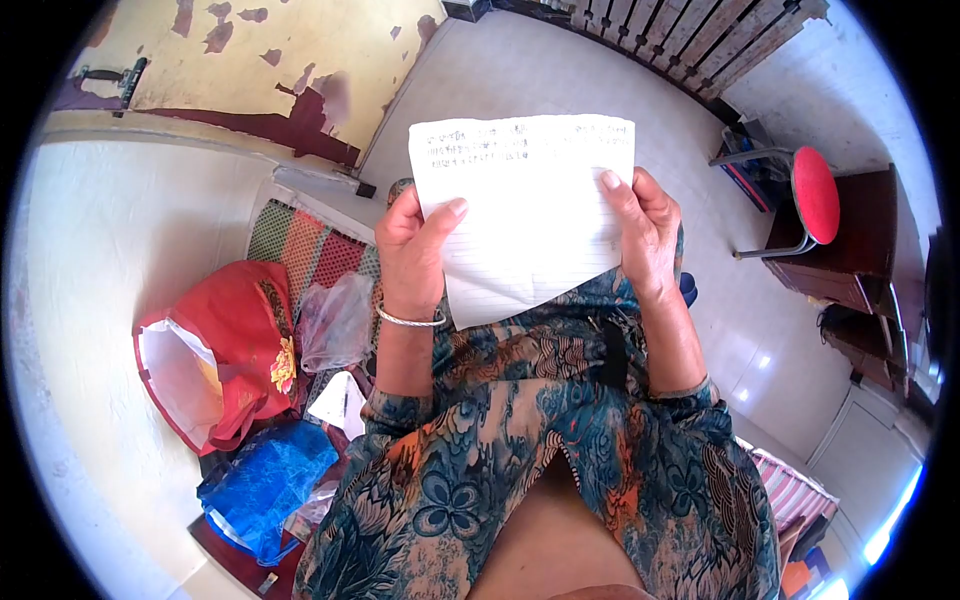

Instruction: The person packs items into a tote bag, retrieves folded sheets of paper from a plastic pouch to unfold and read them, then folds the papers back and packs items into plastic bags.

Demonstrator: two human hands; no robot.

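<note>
A sheet of lined white paper (530, 230) is held up in front of me above my lap. Several rows of dark handwriting run along its top; the lower part is blank. My left hand (415, 245) grips the left edge, thumb on the front and fingers behind. On that wrist sits a silver bangle (410, 321). At the right edge my right hand (645, 225) pinches the paper the same way, its thumb over the front. The sheet's lower edge slants, and its bottom left corner hangs lowest.
Left of me are a red bag (245, 350), a clear plastic bag (335, 320) and a blue plastic bag (270, 480) beside a woven mat (310, 240). A red stool (815, 195) stands at right by a dark wooden cabinet (840, 240). A peeling yellow door (270, 80) is at upper left.
</note>
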